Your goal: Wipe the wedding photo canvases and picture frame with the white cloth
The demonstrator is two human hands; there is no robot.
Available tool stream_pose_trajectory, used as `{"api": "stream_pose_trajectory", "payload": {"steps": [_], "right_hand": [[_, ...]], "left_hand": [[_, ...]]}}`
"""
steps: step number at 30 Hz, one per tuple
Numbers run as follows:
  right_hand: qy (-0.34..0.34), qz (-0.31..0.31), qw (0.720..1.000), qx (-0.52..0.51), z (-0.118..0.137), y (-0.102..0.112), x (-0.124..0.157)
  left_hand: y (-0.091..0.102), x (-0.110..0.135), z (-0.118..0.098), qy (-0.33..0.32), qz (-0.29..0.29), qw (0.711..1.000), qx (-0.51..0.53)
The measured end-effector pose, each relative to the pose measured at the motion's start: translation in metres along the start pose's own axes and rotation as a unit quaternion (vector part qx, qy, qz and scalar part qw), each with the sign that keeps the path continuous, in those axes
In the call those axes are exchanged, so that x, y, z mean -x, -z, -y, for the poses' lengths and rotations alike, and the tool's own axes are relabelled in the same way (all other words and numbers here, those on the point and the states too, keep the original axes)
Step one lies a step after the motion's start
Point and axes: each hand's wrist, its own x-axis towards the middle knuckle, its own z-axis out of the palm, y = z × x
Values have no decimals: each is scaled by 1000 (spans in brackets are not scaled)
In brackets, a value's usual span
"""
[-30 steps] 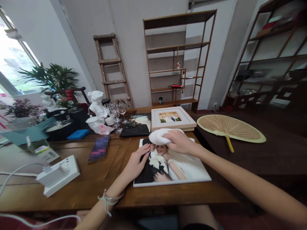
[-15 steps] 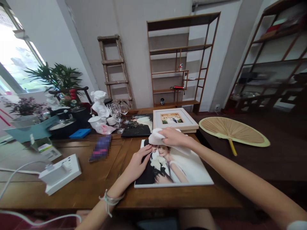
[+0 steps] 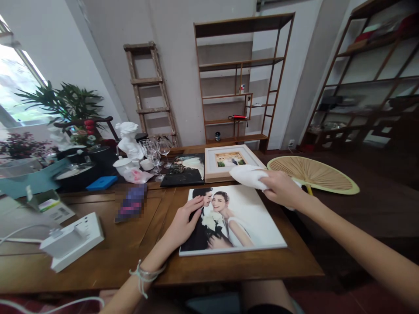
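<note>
A wedding photo panel lies flat near the front edge of the wooden table. My left hand rests on the panel's left side with its fingers stretched out over the picture. Above the panel's far right corner, my right hand grips a white cloth. The cloth hangs in front of a light framed picture, whose lower right part it covers. Left of that frame lies a dark photo panel.
A palm-leaf fan lies to the right. On the left are a white power strip with a cable, an opened box and a blue box. Wine glasses and a white bust stand at the back.
My right hand has moved right with the cloth, from the panel's top edge to its far right corner, uncovering the pictured faces. My left hand stays on the panel. The view has shifted slightly.
</note>
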Motion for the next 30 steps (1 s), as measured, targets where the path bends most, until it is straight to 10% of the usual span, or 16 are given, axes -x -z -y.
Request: {"api": "stream_pose_trajectory", "payload": {"steps": [9, 20, 30], "right_hand": [[88, 28, 995, -41, 40, -39, 6], [174, 102, 975, -90, 122, 1, 83], [111, 24, 992, -53, 62, -27, 1]], "left_hand": [[0, 1, 1, 2, 1, 1000, -8], [-2, 1, 4, -12, 2, 1000, -1], [0, 3, 5, -16, 2, 1000, -1]]}}
